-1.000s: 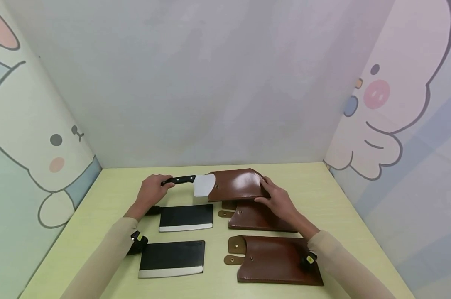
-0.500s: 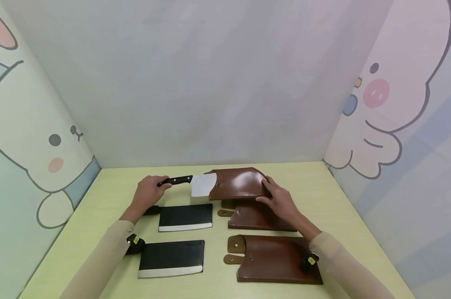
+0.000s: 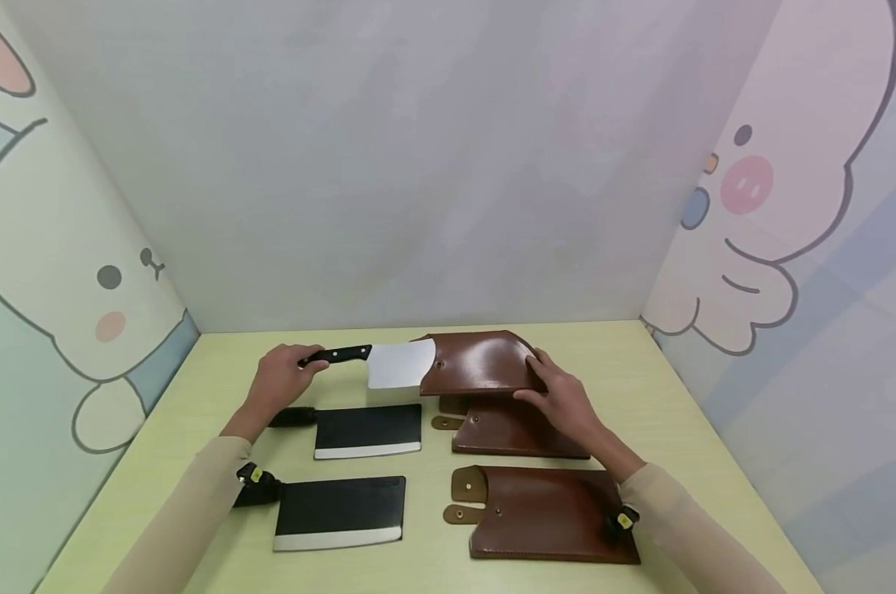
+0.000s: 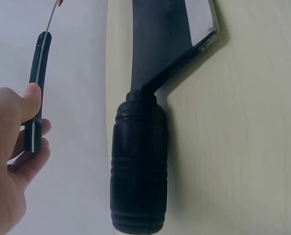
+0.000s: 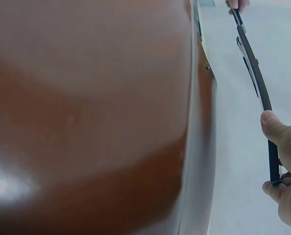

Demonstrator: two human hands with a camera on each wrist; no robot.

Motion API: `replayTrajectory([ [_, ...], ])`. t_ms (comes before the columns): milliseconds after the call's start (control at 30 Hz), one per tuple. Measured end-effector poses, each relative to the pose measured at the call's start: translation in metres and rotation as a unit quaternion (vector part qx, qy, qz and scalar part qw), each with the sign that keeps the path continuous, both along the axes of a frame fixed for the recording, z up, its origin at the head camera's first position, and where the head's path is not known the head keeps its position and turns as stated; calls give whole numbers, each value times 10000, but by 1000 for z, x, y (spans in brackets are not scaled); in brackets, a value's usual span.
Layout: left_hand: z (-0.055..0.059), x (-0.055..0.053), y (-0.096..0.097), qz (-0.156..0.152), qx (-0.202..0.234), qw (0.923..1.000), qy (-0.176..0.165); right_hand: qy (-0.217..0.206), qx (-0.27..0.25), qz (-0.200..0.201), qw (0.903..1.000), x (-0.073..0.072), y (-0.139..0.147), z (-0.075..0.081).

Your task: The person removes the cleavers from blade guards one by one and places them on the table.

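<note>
In the head view, my left hand (image 3: pixel 279 378) pinches the black riveted handle (image 3: pixel 340 354) of a cleaver, thumb along one side. Its bright steel blade (image 3: pixel 399 365) is partly inside a brown leather sheath (image 3: pixel 485 363), so the tip end is hidden. My right hand (image 3: pixel 563 403) grips the closed right end of that sheath. Both are held level above the table. The left wrist view shows the same handle (image 4: pixel 36 93) edge-on between thumb and fingers. In the right wrist view, the thumb and fingers of my right hand (image 5: pixel 289 152) clasp the sheath's edge (image 5: pixel 262 88).
Two dark-bladed cleavers, a far one (image 3: pixel 366 431) and a near one (image 3: pixel 340 511), lie on the pale table (image 3: pixel 218 363) at left. Two more brown sheaths, far (image 3: pixel 515 433) and near (image 3: pixel 552 516), lie at right, with tan strap tabs. Walls enclose the back and sides.
My left hand has drawn the cleaver leftward, and more bright blade shows outside the sheath. My right hand and the sheath have shifted slightly right. The things on the table stay put.
</note>
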State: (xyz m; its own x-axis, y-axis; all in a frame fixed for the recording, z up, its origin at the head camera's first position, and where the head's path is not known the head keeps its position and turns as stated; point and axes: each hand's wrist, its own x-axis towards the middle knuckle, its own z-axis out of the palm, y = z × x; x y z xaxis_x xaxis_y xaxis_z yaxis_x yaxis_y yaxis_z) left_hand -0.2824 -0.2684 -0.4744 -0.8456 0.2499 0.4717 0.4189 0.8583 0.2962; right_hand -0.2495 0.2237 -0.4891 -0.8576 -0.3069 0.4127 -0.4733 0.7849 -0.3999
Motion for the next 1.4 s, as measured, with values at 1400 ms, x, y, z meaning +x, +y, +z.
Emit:
replayTrajectory([
  [1400,17,3,-53,160,-240,9995,-106,-94,163,-94,9998,-2,29,9],
])
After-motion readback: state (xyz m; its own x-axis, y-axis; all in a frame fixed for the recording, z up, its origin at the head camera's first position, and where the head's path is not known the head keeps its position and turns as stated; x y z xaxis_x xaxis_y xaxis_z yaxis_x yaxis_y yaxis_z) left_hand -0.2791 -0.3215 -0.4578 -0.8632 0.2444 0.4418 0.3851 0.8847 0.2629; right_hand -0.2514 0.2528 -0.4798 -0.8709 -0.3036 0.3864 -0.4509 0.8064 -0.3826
